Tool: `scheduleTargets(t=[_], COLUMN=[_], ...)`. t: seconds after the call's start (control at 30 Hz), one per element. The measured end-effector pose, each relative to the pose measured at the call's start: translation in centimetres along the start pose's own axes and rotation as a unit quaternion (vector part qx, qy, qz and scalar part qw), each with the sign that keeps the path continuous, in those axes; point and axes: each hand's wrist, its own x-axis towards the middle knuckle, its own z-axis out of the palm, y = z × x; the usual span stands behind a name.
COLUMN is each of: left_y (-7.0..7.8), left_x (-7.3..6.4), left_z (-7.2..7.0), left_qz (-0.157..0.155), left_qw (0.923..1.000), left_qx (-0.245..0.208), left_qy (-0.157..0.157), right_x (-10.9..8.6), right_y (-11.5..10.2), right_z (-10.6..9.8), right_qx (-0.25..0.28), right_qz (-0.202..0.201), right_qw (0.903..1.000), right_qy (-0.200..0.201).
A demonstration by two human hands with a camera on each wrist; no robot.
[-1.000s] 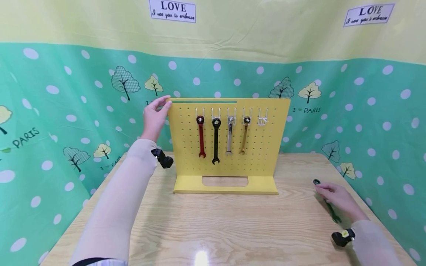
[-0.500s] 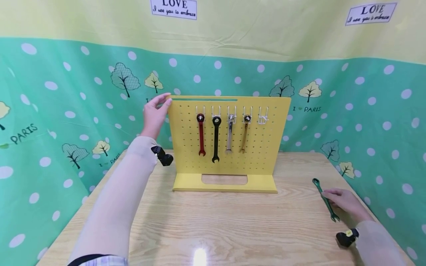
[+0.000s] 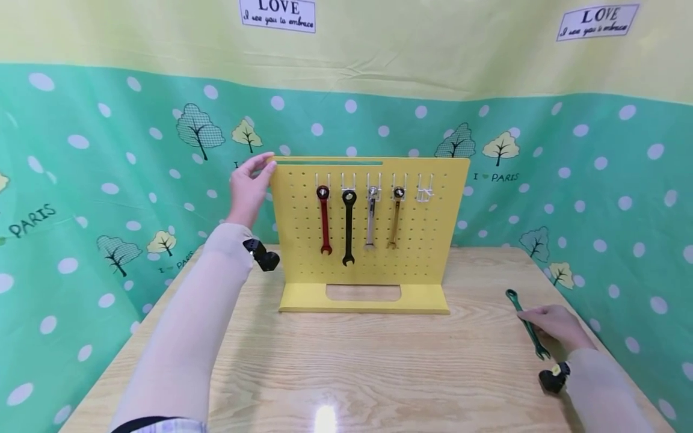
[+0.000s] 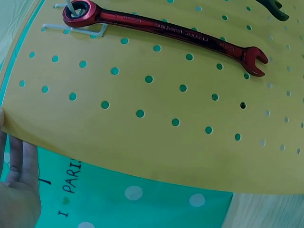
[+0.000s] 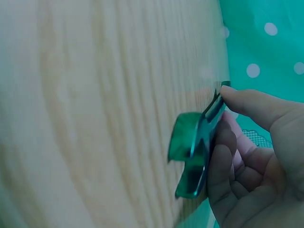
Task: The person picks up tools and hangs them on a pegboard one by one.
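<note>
My left hand (image 3: 249, 186) holds the top left corner of an upright yellow pegboard (image 3: 303, 252), thumb in front. In the left wrist view only part of that hand (image 4: 19, 185) shows at the board's edge. My right hand (image 3: 557, 325) pinches a green combination wrench (image 3: 533, 338) around its middle, over the right side of the table. Its ring end points away from me, toward the back. In the right wrist view the wrench's open jaw (image 5: 187, 156) faces the camera, close over the wood, with thumb and fingers on the shaft.
On white hooks hang a red wrench (image 3: 325, 222), a black wrench (image 3: 349, 231), a silver wrench (image 3: 370, 222) and a gold wrench (image 3: 396, 222). The rightmost hook (image 3: 425, 191) bears no wrench. A patterned curtain (image 3: 612, 180) encloses the wooden table (image 3: 357, 367).
My right hand has shifted from near the ring end of the green wrench back toward its middle, and more of the wrench shows. The left hand stays on the board's corner.
</note>
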Motion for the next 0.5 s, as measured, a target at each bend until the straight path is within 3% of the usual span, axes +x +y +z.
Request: scheduleTargets(t=[0.27, 0.5], left_y=[0.03, 0.04], left_x=[0.03, -0.01], left_z=[-0.09, -0.16], left_qz=[0.001, -0.004], left_qw=[1.0000, 1.0000], left_qx=[0.001, -0.003], left_qy=[-0.002, -0.003], right_x=[-0.05, -0.02], right_y=[-0.52, -0.25], right_z=[0.04, 0.07], right_qx=[-0.009, 0.043], right_qz=[0.007, 0.017], right_qw=[0.9999, 0.9989], right_qy=[0.008, -0.004])
